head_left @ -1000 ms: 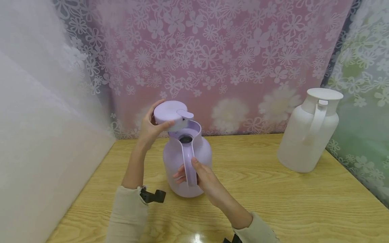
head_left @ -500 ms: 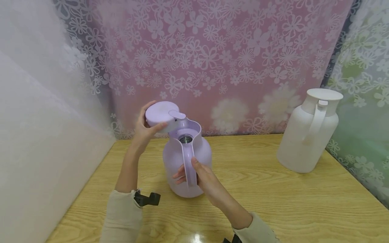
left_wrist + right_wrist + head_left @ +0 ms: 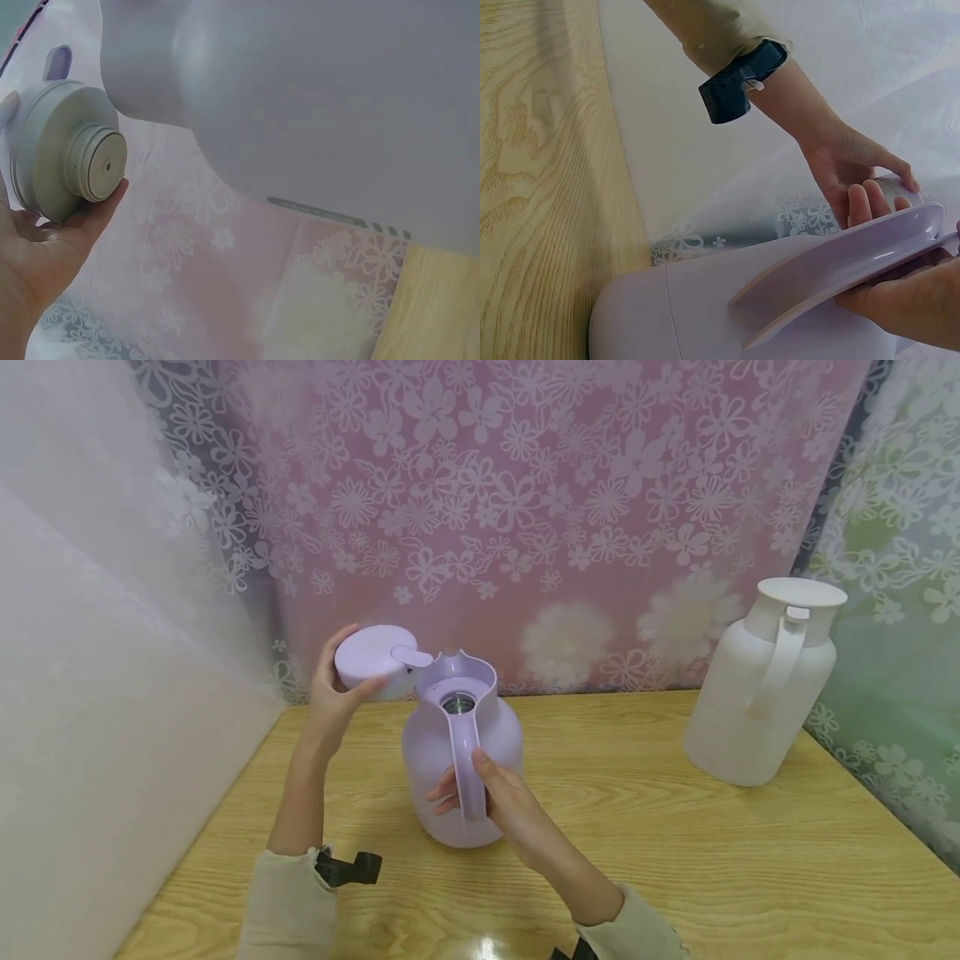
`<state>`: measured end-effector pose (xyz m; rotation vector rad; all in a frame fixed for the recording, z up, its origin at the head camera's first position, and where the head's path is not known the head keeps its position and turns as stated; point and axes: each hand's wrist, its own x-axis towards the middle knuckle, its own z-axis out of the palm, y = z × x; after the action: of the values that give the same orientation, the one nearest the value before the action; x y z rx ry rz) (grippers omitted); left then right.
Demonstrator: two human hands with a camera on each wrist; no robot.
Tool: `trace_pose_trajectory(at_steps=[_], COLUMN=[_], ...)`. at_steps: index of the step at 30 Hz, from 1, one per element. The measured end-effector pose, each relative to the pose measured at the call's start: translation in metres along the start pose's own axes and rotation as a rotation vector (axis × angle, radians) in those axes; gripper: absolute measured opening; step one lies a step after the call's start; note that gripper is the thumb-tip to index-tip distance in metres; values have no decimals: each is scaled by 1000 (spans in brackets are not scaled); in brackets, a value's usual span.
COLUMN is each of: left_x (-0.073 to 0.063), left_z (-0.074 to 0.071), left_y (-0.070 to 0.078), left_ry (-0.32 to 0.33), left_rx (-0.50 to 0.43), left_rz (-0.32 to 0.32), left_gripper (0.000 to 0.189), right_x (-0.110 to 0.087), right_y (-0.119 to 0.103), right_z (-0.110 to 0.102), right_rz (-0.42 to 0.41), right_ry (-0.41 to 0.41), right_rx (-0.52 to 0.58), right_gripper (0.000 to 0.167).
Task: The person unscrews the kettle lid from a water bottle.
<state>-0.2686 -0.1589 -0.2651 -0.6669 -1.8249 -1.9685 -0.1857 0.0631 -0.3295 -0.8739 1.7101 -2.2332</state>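
Note:
My left hand (image 3: 330, 706) grips a round lilac lid (image 3: 375, 652) by its side, up in the air left of the jug's mouth. The lid has a small lever on top, and in the left wrist view its pale underside shows a round threaded stopper (image 3: 105, 166). A lilac thermos jug (image 3: 427, 743) stands upright on the table with its top uncovered and the metal-ringed neck opening visible. Around its handle (image 3: 467, 768) are the fingers of my right hand (image 3: 517, 810), thumb along the near side. Part of those fingers is hidden behind the handle.
A white thermos jug (image 3: 750, 693) with its lid on stands at the right of the wooden table (image 3: 615, 827). A pink flowered curtain (image 3: 525, 527) hangs behind, and a white wall (image 3: 112, 652) closes off the left side.
My left hand has carried the lid leftward and slightly down, away from over the jug's mouth, uncovering more of the opening. The right hand and both jugs have stayed put.

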Motion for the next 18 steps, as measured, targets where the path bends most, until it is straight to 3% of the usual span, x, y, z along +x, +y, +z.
trace_pose_trajectory(at_steps=[18], left_x=[-23], left_z=[-25], left_y=[-15], left_ry=[82], left_rx=[-28], left_rz=[-96], left_gripper=[72], right_x=[0], right_y=[1], right_z=[0], right_rz=[-17], right_ry=[-1], right_rx=[-11], right_gripper=[58])
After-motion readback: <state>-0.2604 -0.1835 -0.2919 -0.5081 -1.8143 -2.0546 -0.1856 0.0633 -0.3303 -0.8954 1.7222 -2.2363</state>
